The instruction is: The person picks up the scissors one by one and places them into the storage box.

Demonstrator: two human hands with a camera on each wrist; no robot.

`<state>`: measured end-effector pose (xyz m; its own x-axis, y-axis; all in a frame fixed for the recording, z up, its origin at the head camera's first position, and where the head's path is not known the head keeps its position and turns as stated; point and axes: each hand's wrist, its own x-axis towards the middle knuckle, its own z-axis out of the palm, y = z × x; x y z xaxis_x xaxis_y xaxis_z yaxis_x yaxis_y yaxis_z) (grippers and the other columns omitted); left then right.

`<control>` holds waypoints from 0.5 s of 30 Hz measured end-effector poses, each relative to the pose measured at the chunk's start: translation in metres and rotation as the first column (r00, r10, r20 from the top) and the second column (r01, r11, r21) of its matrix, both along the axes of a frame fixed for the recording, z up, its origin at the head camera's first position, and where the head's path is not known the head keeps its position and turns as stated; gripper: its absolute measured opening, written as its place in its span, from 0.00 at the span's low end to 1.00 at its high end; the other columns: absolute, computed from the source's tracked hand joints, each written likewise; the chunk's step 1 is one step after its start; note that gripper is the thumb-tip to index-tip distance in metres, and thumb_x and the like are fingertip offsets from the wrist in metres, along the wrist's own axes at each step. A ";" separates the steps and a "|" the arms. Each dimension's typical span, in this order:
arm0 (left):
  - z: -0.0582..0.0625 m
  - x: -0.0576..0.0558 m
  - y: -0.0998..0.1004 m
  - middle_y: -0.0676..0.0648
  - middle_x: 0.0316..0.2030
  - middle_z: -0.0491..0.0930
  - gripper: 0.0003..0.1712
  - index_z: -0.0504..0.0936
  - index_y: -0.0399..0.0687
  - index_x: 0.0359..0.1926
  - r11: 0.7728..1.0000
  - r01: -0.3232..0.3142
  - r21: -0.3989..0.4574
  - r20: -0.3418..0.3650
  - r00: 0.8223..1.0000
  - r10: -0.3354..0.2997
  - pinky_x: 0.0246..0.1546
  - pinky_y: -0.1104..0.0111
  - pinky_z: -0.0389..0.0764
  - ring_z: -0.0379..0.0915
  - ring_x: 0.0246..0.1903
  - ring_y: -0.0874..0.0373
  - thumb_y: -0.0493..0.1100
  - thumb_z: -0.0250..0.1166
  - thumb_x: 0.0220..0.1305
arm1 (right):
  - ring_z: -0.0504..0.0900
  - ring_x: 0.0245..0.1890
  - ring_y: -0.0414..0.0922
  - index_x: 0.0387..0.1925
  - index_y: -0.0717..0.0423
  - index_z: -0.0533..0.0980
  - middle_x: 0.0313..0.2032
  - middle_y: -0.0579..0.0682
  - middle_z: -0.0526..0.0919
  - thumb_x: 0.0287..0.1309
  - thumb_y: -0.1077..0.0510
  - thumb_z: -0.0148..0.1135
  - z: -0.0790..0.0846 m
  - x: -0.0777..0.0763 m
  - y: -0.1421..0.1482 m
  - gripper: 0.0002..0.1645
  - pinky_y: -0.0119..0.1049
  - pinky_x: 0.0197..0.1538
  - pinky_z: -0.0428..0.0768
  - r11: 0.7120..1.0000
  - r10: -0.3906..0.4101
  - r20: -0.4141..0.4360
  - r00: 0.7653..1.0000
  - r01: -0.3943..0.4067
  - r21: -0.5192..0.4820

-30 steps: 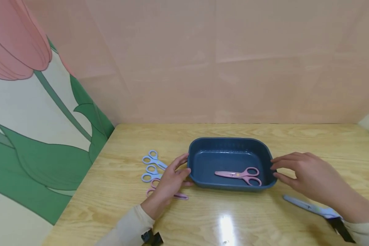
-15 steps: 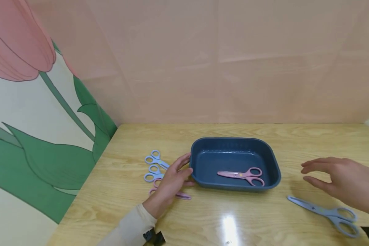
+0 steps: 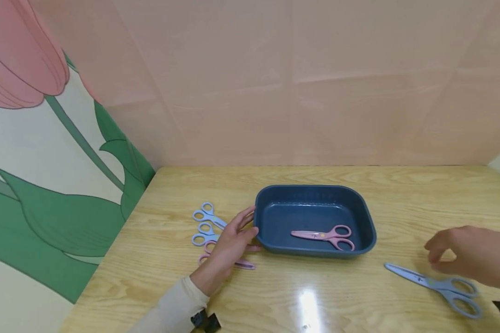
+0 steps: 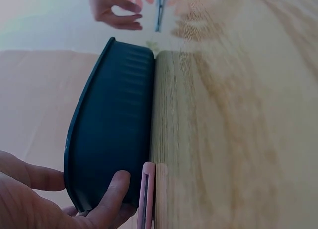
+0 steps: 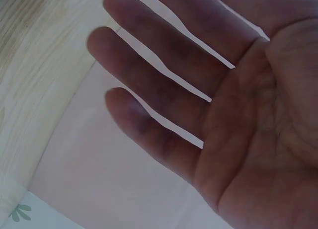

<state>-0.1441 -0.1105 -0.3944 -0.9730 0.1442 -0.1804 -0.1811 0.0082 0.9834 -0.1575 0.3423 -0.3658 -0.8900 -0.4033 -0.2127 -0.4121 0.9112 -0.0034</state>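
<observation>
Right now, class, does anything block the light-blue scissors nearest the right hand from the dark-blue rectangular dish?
Nothing visible stands between the light-blue scissors and the dark-blue rectangular dish except its raised wall.

Dark blue takes centre stage

Solid dark blue on the tray [image 3: 281, 217], pink on the scissors inside [image 3: 328, 236]! Pale blue on the scissors to its right [image 3: 435, 283], pale blue again on the upper scissors at left [image 3: 215, 220], pink on the lowest there [image 3: 249, 266]. Yellow-brown grain streaks the bench [image 3: 421, 199]. Dusty pink backdrop [image 3: 291, 101]; pink tulip [image 3: 29, 51], green leaves [image 3: 66, 217] on white.
</observation>
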 end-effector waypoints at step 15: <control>0.000 0.000 -0.001 0.44 0.70 0.62 0.30 0.62 0.56 0.70 1.000 0.016 -0.011 -0.019 1.000 -0.016 0.37 0.58 0.86 0.77 0.51 0.46 0.36 0.54 0.69 | 0.84 0.39 0.54 0.19 0.27 0.76 0.38 0.44 0.87 0.34 0.44 0.75 -0.022 0.010 0.024 0.13 0.53 0.38 0.82 0.999 0.004 0.102 0.995 -0.007 0.033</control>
